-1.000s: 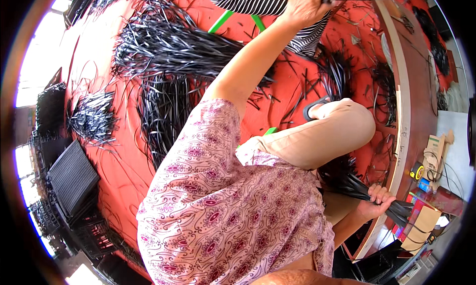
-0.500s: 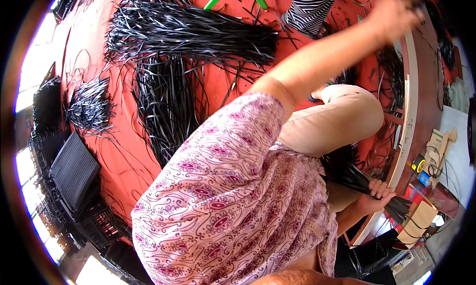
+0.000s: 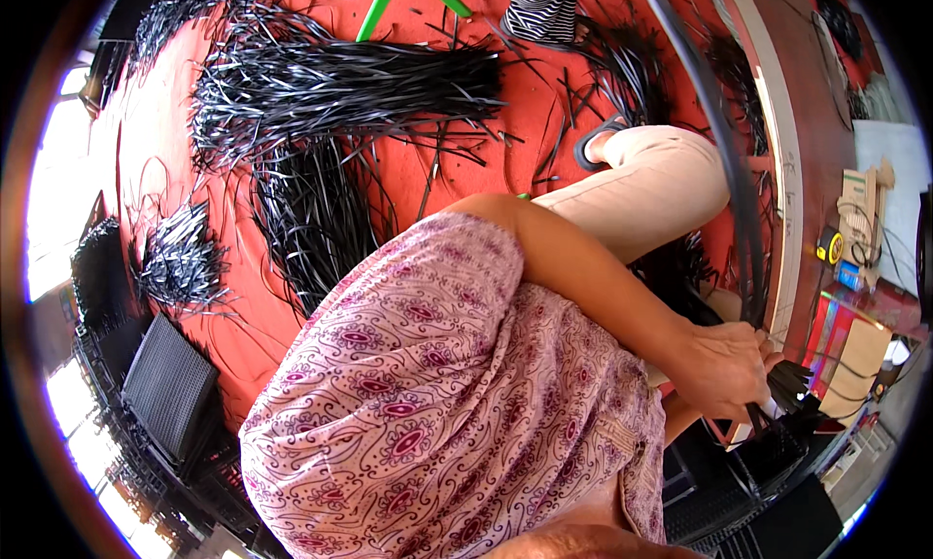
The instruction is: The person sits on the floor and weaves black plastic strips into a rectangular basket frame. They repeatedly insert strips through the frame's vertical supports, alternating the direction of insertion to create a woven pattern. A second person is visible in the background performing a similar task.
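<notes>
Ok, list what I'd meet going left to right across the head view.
Small pile of black strips, black bundle running down the picture, another person's striped trouser leg, left hand, tape measure.

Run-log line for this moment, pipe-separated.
left hand: at black strips | right hand: mostly hidden behind left | other strip bundles: on red floor
</notes>
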`<state>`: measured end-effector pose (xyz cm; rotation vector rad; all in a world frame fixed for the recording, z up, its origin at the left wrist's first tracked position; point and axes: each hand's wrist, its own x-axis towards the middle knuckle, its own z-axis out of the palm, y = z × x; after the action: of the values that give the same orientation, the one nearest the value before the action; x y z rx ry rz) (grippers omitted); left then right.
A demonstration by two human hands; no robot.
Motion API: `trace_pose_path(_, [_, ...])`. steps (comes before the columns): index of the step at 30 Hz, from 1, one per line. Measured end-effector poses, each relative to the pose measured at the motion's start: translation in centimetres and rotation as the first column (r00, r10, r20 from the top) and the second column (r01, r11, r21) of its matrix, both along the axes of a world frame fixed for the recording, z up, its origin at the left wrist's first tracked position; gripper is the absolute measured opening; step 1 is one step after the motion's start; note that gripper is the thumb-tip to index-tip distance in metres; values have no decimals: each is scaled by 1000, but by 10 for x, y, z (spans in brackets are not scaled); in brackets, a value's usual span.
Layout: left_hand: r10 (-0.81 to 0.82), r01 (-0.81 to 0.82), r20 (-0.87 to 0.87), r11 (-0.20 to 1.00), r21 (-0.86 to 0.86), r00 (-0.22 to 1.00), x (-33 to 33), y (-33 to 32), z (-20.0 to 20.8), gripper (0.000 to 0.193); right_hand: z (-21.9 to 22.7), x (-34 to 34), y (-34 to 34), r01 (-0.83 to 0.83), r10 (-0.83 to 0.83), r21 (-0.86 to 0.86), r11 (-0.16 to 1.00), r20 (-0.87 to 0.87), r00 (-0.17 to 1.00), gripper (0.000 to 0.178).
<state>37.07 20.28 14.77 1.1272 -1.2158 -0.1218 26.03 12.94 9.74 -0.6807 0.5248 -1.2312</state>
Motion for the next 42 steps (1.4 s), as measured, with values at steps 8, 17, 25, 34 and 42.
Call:
trace_pose_path(8, [-934, 933, 31, 358, 46, 357, -67, 30, 77, 37, -20, -66, 53, 301, -302, 13, 953, 32, 953, 45])
trace_pose_path(17, [-997, 911, -55, 31, 411, 58, -176, 13, 27, 35, -57, -92, 88, 554, -647, 409, 725, 130, 751, 31])
trace_pose_path(25, [-884, 653, 230, 459, 603, 408, -250, -105, -24, 42, -77, -106, 83, 411, -668, 547, 729, 440, 600, 27])
trace_pose_path(34, [-804, 495, 579, 560, 664, 134, -328, -166, -71, 35, -81, -128, 81, 441, -717, 585, 681, 409, 565, 34])
trace_pose_path(42, [-755, 523, 656, 559, 643, 2, -336, -204, -102, 23, -85, -135, 78, 434, -729, 612, 662, 391, 562, 37])
